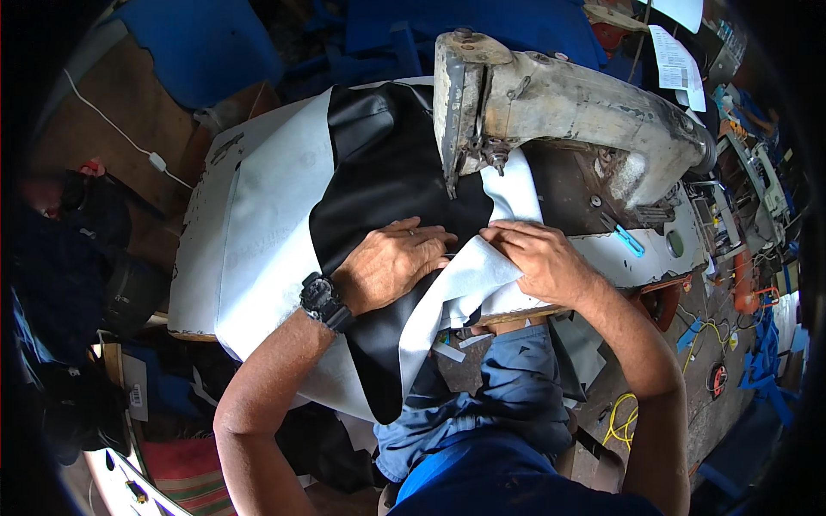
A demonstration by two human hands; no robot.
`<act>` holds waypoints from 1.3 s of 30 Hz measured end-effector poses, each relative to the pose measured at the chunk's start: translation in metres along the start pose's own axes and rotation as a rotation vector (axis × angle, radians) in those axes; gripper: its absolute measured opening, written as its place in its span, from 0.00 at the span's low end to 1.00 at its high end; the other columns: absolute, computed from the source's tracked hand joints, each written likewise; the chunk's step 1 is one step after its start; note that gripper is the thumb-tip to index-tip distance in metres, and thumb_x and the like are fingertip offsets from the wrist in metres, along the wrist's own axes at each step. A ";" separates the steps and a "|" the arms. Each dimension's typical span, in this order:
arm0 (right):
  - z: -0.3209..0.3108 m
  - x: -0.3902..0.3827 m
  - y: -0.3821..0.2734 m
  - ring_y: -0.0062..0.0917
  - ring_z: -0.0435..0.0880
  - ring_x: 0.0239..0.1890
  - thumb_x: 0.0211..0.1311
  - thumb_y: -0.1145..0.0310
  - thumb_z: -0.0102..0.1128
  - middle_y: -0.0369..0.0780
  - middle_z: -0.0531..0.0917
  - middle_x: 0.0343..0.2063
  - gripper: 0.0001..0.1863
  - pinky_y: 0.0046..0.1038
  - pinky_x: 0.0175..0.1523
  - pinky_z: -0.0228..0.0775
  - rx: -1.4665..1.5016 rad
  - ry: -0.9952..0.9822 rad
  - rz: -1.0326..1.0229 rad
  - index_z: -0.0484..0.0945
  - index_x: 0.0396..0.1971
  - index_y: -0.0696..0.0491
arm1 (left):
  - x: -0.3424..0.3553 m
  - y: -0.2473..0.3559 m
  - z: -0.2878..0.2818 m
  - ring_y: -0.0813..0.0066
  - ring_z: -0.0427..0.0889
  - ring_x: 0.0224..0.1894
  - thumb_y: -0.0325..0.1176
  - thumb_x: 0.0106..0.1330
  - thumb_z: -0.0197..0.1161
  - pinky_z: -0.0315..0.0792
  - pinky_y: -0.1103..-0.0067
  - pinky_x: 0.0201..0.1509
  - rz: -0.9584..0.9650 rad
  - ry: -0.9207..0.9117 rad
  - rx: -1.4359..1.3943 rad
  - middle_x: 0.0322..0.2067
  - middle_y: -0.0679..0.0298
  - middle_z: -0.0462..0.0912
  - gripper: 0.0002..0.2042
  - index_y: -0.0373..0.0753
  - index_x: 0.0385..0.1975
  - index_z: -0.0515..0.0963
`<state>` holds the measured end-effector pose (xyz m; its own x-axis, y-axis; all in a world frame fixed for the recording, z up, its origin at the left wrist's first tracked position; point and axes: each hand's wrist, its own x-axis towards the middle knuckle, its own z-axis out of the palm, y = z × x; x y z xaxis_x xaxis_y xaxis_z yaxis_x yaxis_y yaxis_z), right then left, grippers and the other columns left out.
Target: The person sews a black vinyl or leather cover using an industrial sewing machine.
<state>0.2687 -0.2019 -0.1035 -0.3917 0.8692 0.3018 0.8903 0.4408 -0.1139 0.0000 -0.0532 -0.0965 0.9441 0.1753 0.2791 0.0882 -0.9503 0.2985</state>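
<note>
Material [379, 185], mostly black, lies on the desk [621, 262] beneath your left fingers [428, 242], which rest loosely extended across it; your right fingers [509, 237] pinch its folded white flap.

Bright light is falling across a chipped white tabletop [194, 284]; a blue panel [202, 52] is showing at the upper left. On the right, a grey, littered floor [718, 421] is spreading out; a yellow cord [619, 423] is lying coiled; blue scraps [761, 365] are lying beyond.
</note>
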 end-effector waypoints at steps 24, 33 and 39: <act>-0.004 0.032 0.023 0.39 0.80 0.70 0.55 0.81 0.64 0.51 0.86 0.58 0.30 0.37 0.77 0.73 0.032 -0.008 0.066 0.80 0.62 0.65 | 0.021 -0.035 0.007 0.58 0.87 0.57 0.47 0.80 0.57 0.71 0.60 0.76 0.039 0.120 0.105 0.54 0.52 0.88 0.20 0.35 0.52 0.83; 0.004 0.040 0.036 0.42 0.80 0.69 0.62 0.79 0.61 0.52 0.84 0.61 0.27 0.39 0.77 0.71 0.065 0.030 0.095 0.79 0.63 0.65 | 0.031 -0.040 -0.005 0.57 0.89 0.57 0.42 0.78 0.62 0.75 0.59 0.73 0.030 0.092 0.134 0.55 0.53 0.89 0.17 0.37 0.56 0.83; 0.008 0.042 0.034 0.45 0.80 0.69 0.61 0.79 0.61 0.52 0.85 0.60 0.25 0.41 0.76 0.70 0.181 0.102 0.139 0.80 0.61 0.64 | 0.022 -0.041 -0.002 0.48 0.81 0.66 0.49 0.80 0.58 0.70 0.55 0.76 -0.084 0.080 0.030 0.60 0.47 0.85 0.23 0.34 0.59 0.80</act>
<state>0.2807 -0.1485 -0.1019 -0.2350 0.9012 0.3642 0.8743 0.3597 -0.3259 0.0164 -0.0100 -0.1009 0.9048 0.2734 0.3264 0.1765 -0.9384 0.2970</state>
